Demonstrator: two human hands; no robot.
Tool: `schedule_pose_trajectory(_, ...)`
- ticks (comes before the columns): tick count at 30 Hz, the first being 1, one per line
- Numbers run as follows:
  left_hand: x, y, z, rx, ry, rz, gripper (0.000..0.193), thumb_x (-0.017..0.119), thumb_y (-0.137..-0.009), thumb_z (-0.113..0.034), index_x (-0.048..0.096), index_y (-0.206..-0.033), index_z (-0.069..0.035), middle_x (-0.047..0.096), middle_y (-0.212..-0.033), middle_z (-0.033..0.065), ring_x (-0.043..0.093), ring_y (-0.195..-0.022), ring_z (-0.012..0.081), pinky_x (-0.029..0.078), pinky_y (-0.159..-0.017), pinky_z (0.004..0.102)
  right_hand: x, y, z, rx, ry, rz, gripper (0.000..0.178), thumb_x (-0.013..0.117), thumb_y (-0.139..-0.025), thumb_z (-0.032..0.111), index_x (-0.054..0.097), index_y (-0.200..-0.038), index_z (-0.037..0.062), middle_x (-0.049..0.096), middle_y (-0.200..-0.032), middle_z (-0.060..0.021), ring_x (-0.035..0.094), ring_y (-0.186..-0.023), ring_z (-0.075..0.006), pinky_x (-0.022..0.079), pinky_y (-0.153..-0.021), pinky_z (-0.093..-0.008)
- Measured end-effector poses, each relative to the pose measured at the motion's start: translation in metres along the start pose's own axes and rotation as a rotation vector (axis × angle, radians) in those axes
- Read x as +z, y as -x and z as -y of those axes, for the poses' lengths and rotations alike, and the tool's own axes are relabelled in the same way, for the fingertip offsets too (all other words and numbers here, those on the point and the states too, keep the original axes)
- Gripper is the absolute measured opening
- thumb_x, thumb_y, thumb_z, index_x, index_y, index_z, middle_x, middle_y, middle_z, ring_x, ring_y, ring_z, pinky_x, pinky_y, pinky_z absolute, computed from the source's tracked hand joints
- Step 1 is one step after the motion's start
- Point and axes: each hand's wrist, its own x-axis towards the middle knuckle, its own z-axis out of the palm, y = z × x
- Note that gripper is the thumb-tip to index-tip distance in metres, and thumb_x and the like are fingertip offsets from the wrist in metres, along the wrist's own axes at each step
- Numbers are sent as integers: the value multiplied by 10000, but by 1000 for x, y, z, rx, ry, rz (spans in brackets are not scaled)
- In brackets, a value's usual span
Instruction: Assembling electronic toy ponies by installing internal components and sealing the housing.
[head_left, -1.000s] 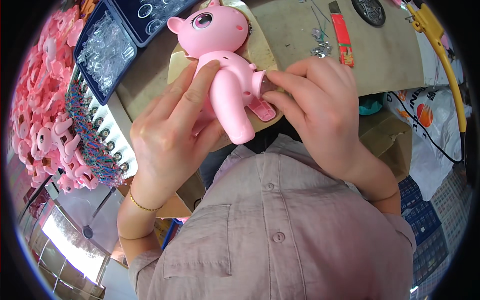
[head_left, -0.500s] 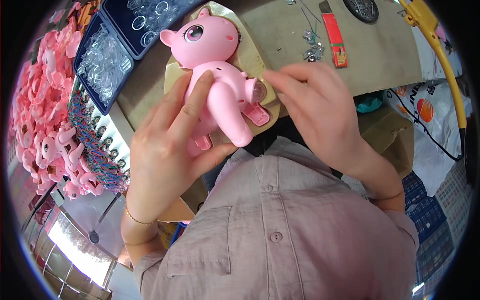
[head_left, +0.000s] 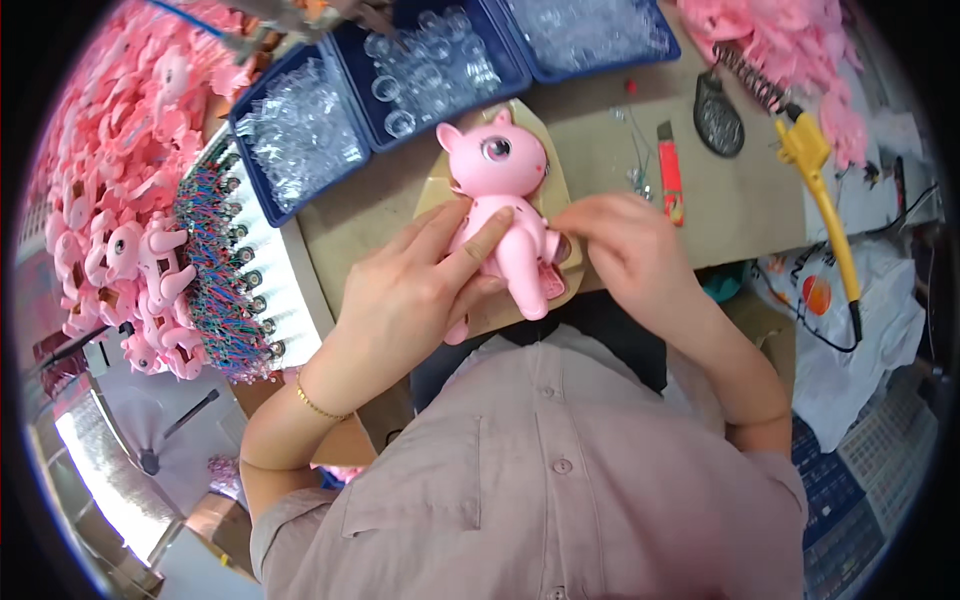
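Pink toy figure [head_left: 525, 255]: lying on a tan board [head_left: 432, 200], on the surface [head_left: 735, 215] right in front of me. Head end away from me, legs toward me, one eye visible. Short limb on the right side ends in a dark round face; too small to make out more.

Left grip [head_left: 405, 280]: closed around the toy's body, index finger across the torso, thumb low by the legs. Gold bracelet [head_left: 318, 406] on that wrist.

Right grip [head_left: 575, 230]: fingers curled, thumb and index close together, just beside the short limb. Can't tell if anything is pinched in it, or if it's touching.

Beyond the toy: three blue trays, a left tray [head_left: 322, 190], a middle tray [head_left: 450, 117] and a right tray [head_left: 612, 69], all with clear plastic pieces.

Right of the board: red flat tool [head_left: 670, 182], dark oval dish [head_left: 739, 143], then a yellow handle [head_left: 835, 225] with a dark coil at its upper end. White plastic bag [head_left: 870, 335] below that.

Left: multicoloured wires [head_left: 215, 280] along a white strip [head_left: 300, 290] with round parts in a row. Pink parts [head_left: 90, 160] heaped at far left, more pink pieces [head_left: 790, 30] at far right.
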Motion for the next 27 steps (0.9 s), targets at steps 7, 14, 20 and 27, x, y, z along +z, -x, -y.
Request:
schedule_pose_trajectory(7,-4,6,4,-246,391,-101,431,664,-787,-286,566,-1109,-17,583,-986,137,590,-904,295,485,-757,367,9,-101,13,-183,465,54,249,592,-839,209,646,-972,6,604,-979,-136,550,-979,-287,429,-854,-371)
schedule_pose_trajectory(14,-11,5,10,-343,671,40,530,731,-708,-353,560,-1041,22,613,-965,162,616,-873,317,484,-749,384,17,-89,31,-102,85,-55,305,616,-827,256,616,-984,-6,524,-1085,-154,513,-1018,-287,424,-865,-346)
schedule_pose_trajectory(20,-42,16,-13,-249,647,198,483,765,-664,-320,594,-1022,-43,627,-931,140,635,-859,285,502,-695,358,17,-45,71,-235,-279,-467,282,435,-967,239,527,-996,-26,547,-1076,-180,556,-948,-219,451,-836,-326)
schedule_pose_trajectory(27,8,45,-28,-360,844,-388,502,746,-655,-170,576,-1109,-42,568,-1093,154,589,-951,307,496,-753,374,-4,-51,122,-101,-684,-237,533,286,-994,422,552,-954,-38,571,-990,-179,572,-927,-235,460,-844,-343)
